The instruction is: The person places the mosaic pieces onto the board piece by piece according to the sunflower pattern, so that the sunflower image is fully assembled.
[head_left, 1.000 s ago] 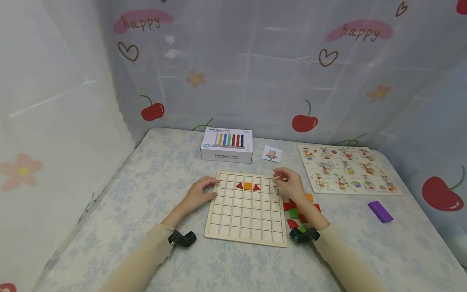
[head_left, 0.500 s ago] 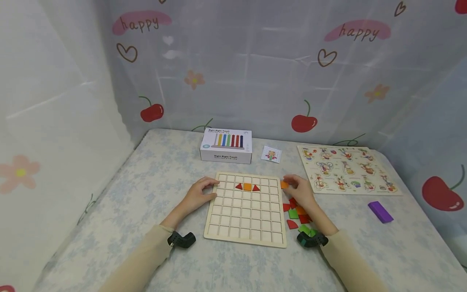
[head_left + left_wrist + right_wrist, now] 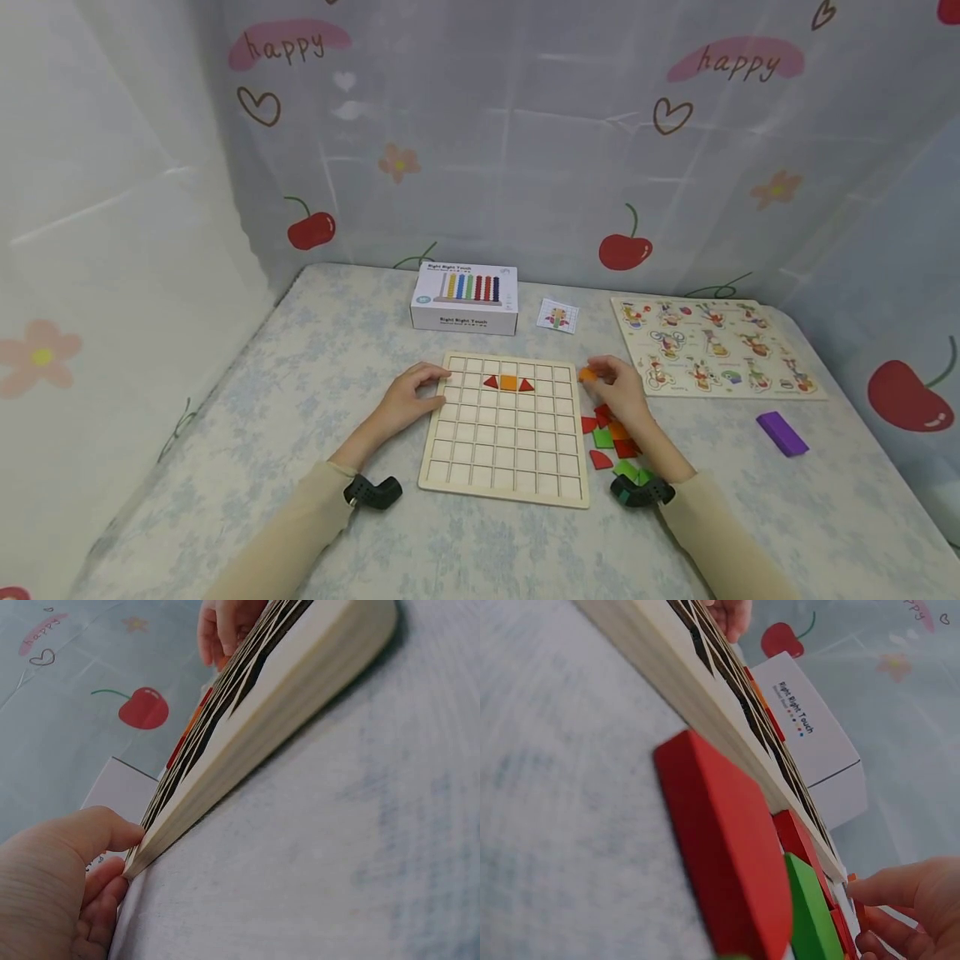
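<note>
A pale wooden grid board (image 3: 504, 467) lies flat on the table, with two red triangles (image 3: 491, 382) and an orange square (image 3: 509, 382) in its second row. My left hand (image 3: 415, 394) holds the board's upper left corner (image 3: 139, 859), thumb on the rim. My right hand (image 3: 611, 385) hovers just off the board's upper right corner and pinches a small orange piece (image 3: 587, 376). Below that hand lies a pile of red, green and orange pieces (image 3: 611, 440), seen close in the right wrist view as a red piece (image 3: 727, 847) beside the board's edge (image 3: 660, 664).
A white toy box (image 3: 465, 309) and a small picture card (image 3: 558, 317) lie behind the board. A cartoon peg puzzle (image 3: 708, 348) sits at the right, with a purple block (image 3: 782, 434) near it. Printed plastic curtains wall the table.
My right hand drew back from the board's top right to just off its right edge and now holds an orange piece. The left hand stayed put.
</note>
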The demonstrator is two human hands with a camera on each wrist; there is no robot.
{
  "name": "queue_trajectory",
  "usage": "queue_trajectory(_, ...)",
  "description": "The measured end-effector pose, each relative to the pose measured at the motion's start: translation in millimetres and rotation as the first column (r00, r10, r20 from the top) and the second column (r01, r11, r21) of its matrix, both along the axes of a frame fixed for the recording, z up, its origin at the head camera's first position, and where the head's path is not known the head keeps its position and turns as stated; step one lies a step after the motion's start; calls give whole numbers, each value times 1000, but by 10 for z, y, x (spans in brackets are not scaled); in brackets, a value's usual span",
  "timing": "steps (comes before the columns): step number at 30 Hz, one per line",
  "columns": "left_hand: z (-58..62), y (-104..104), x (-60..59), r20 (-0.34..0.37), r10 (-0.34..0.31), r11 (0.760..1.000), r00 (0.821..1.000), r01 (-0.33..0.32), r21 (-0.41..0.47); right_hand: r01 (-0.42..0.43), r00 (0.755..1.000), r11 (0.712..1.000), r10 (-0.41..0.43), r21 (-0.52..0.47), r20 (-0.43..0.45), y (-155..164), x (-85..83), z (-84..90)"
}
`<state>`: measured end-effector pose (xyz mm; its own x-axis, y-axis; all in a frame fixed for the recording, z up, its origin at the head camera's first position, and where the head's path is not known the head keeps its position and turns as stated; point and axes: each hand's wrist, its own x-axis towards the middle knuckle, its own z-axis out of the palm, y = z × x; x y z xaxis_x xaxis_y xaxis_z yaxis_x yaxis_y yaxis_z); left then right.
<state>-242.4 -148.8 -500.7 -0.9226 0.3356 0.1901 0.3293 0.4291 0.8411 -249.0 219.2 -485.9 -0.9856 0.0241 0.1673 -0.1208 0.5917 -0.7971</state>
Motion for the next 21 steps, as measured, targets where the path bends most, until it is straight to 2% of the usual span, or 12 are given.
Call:
queue_trajectory(7,6,27,12,14,3,1000,1000,-3,0,-63,997,996,61,-62,-38,-193,74,69)
queue_trajectory(13,-2,25,9,25,-2,1000,1000,2,-3,-157,988,983,157,-99,-10,-528,162,100)
queue_trajectory(21,-6,-8,-3,-2,4,1000,1000,-4,2,-357,932,924,362,-141,16,-831,229,98)
